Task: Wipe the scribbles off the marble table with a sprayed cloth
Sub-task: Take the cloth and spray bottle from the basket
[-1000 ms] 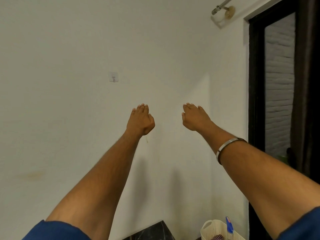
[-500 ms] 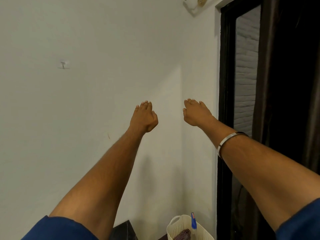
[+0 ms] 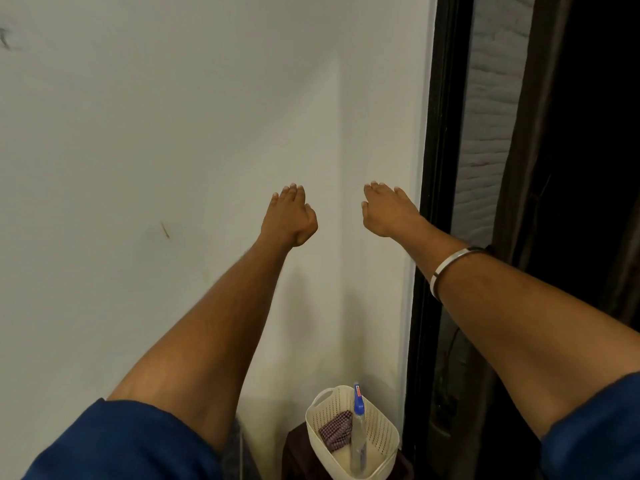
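Observation:
Both arms stretch out in front of a white wall. My left hand (image 3: 289, 216) and my right hand (image 3: 386, 209) are held side by side, backs up, fingers straight, holding nothing. Low in the view a white perforated basket (image 3: 381, 431) holds a folded checkered cloth (image 3: 335, 430) and a clear spray bottle (image 3: 358, 438) with a blue top. A sliver of the dark marble table (image 3: 239, 455) shows beside my left sleeve; no scribbles can be seen on it.
The basket stands on a dark brown stool (image 3: 294, 455) in the corner. A black door frame (image 3: 433, 202) and dark curtain (image 3: 554, 168) fill the right side. A silver bangle (image 3: 446, 268) circles my right wrist.
The view has swung right and down: the wall hook slid off to the left, the basket with cloth and bottle came further into view. Both hands keep the same outstretched pose.

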